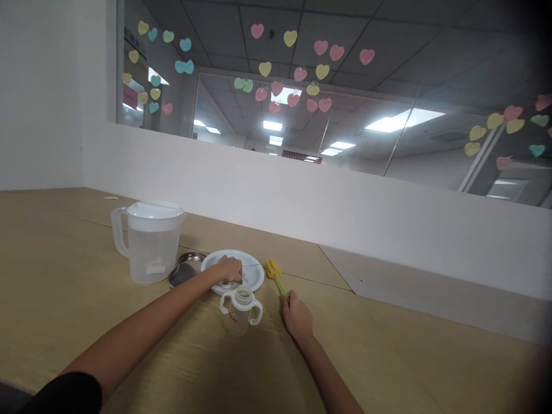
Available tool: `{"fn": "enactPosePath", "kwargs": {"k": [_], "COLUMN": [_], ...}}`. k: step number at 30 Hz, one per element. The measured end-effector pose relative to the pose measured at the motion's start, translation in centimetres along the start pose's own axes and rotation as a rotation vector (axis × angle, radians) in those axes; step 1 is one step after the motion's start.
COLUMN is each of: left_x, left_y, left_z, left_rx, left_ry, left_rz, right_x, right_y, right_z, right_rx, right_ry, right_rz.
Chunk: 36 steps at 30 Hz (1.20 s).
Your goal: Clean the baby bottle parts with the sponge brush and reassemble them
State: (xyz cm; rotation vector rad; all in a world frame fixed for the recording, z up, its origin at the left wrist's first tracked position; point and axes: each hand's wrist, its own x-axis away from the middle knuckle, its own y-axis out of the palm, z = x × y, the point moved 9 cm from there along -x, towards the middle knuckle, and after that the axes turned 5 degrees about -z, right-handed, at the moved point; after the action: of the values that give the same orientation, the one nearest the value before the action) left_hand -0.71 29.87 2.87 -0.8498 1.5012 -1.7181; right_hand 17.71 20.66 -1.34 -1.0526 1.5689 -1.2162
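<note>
My right hand (pixel 297 316) is closed round the green handle of a bottle brush (pixel 273 269), whose yellow sponge head points up and away. Over a white plate (pixel 254 280) my left hand (pixel 229 269) is closed, fingers down. Clear and white parts show just under it, but I cannot make out what its fingers hold. Close in front of the plate stands a clear baby bottle (pixel 238 322), upright and uncapped, with two white side handles and a small reddish mark. Neither hand appears to touch the bottle.
Left of the plate lies a shallow metal dish (pixel 194 256), partly behind my left forearm. A lidded translucent pitcher (pixel 153 253) stands beyond it. The wooden table (pixel 388 356) meets a white wall (pixel 276 195) below a window with heart-shaped stickers.
</note>
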Motion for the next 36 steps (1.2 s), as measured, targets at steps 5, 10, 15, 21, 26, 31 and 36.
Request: {"fn": "enactPosePath", "kwargs": {"k": [5, 10, 15, 21, 26, 31, 36], "left_x": [-0.5, 0.2, 1.9, 4.0, 5.6, 7.1, 9.0], "left_y": [0.1, -0.4, -1.0, -1.7, -2.2, -2.2, -2.7], "left_z": [0.1, 0.7, -0.2, -1.9, -2.9, -3.4, -3.4], "left_rx": [-0.033, -0.001, 0.073, 0.238, 0.449, 0.570, 0.566], "left_ry": [-0.030, -0.018, -0.010, -0.017, 0.017, 0.029, 0.036], "left_rz": [0.001, 0.074, 0.202, 0.350, 0.546, 0.729, 0.879], "right_x": [0.0, -0.2, -0.3, 0.3, 1.9, 3.9, 3.8], "right_y": [0.0, -0.4, -0.7, -1.7, -3.1, -3.4, -3.3], "right_z": [0.2, 0.7, 1.5, 0.3, -2.2, -5.7, -5.8], "right_rx": [-0.030, -0.099, -0.198, -0.390, -0.353, -0.237, -0.142], "right_ry": [0.006, 0.034, 0.065, -0.073, -0.218, -0.481, -0.469], "right_rz": [0.006, 0.041, 0.101, 0.200, 0.260, 0.276, 0.320]}}
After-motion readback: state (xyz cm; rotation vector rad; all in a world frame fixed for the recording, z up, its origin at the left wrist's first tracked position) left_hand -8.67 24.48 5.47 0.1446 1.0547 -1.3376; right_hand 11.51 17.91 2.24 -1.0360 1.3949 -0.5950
